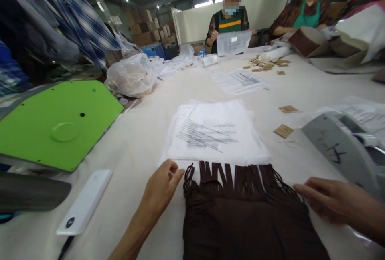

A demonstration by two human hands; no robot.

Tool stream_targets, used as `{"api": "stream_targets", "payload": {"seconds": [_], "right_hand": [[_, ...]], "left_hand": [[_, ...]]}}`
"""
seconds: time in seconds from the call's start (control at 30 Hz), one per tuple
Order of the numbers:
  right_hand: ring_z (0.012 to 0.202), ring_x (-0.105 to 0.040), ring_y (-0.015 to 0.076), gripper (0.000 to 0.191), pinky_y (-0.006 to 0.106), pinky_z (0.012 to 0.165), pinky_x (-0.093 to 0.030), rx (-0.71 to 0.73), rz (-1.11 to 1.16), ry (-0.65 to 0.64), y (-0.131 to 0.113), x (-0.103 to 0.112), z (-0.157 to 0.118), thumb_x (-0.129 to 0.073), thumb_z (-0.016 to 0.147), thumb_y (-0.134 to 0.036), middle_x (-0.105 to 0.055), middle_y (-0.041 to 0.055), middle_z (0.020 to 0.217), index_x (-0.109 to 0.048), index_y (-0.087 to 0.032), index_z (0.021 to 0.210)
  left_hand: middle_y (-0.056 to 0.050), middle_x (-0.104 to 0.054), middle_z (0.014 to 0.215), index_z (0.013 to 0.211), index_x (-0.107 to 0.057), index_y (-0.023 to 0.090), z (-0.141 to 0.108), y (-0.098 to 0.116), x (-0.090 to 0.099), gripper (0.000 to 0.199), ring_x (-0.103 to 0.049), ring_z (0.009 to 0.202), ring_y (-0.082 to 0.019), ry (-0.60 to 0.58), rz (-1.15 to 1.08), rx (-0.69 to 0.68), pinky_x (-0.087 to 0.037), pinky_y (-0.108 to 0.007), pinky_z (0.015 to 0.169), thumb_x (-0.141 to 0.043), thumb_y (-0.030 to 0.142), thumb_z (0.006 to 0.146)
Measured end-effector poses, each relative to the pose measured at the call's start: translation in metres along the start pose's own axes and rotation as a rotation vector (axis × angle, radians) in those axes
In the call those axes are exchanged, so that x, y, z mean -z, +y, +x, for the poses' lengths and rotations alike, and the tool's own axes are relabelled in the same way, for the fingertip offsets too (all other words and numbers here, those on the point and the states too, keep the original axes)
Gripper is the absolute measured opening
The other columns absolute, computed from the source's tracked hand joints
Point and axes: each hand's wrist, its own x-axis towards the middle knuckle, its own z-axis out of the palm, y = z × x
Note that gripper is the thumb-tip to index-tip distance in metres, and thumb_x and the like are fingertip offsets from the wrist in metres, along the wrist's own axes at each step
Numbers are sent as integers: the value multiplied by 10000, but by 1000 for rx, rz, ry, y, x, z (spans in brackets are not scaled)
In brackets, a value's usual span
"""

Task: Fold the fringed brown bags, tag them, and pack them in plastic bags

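Observation:
A dark brown fringed piece of fabric (240, 228) lies flat before me, with its cut strips pointing away from me. Just beyond the fringe is a stack of clear plastic bags (210, 132) with black printed text. My left hand (161, 184) is beside the fabric's far left corner, near the bags' front edge; its fingers are bent, thumb apart from them, and I see nothing in it. At the right edge of the fabric, my right hand (333, 200) has its fingers stretched out, the fingertips close to the outer strips. Its lower fingers are blurred.
To the left are a green-topped device (63, 123) and a white power bank (86, 202) with a black cable. Brown tags (283, 131) and a grey tape dispenser (337, 152) are on the right. Across the table, a co-worker (231, 23) holds up a clear bag; another person (309, 15) works farther right.

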Motion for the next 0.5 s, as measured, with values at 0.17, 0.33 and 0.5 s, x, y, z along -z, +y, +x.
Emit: {"api": "stream_targets", "payload": {"seconds": [0.17,0.33,0.5], "right_hand": [[492,-641,227,514,348,468,-465,-91,127,-307,1,-13,1,-559,694,-778,-653,110,577,-546,-277,581],[798,-699,309,417,349,656,-561,53,313,-401,-9,-21,-2,-705,690,-624,-736,71,832,-675,-222,799],[935,-684,335,468,408,871,-550,67,658,-445,-20,-26,-4,-789,643,-540,-746,70,965,-713,-196,952]], "left_hand": [[0,-569,597,620,-550,213,-8,5,-1,449,-520,587,-185,-290,314,-47,-229,-292,554,-477,591,852],[16,-576,626,641,-549,206,-2,15,-12,174,-535,618,-180,-348,159,-91,-261,-271,543,-585,330,758],[-21,-664,882,873,-607,188,-2,7,-21,173,-594,881,-222,-356,-389,-59,-419,-286,760,-497,317,840]]}}
